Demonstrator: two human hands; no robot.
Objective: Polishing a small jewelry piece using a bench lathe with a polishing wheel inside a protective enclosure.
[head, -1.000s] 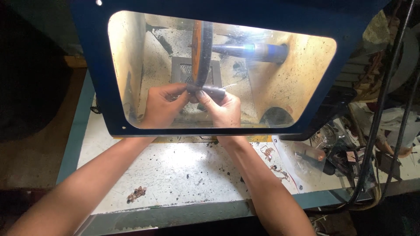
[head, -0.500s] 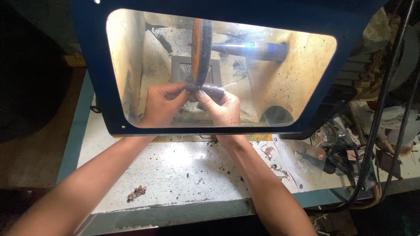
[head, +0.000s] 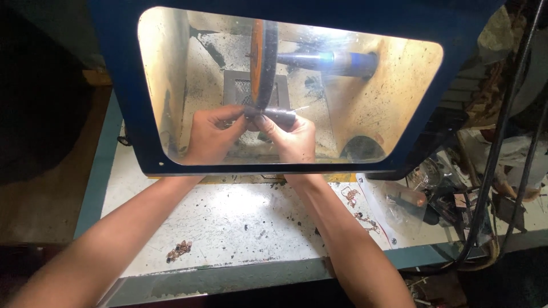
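Through the clear window of a blue hood point(head: 125, 85) I see an upright orange-edged wheel point(head: 261, 57) on a dark shaft point(head: 325, 60). My left hand point(head: 208, 137) and my right hand point(head: 291, 137) reach under the hood and together pinch a small dark flat piece point(head: 274, 116) held against the wheel's lower edge. Both forearms stretch across the white bench top point(head: 228, 222). The piece is mostly hidden by my fingertips.
A small tangle of copper-coloured bits point(head: 180, 250) lies near the bench's front edge. More thin chain pieces point(head: 359, 208) lie at the right. A plastic bag, tools and clutter point(head: 422, 199) crowd the right side, with black cables point(head: 496, 148) hanging down.
Both hands stay pinched on the piece at the wheel; only slight finger shifts show.
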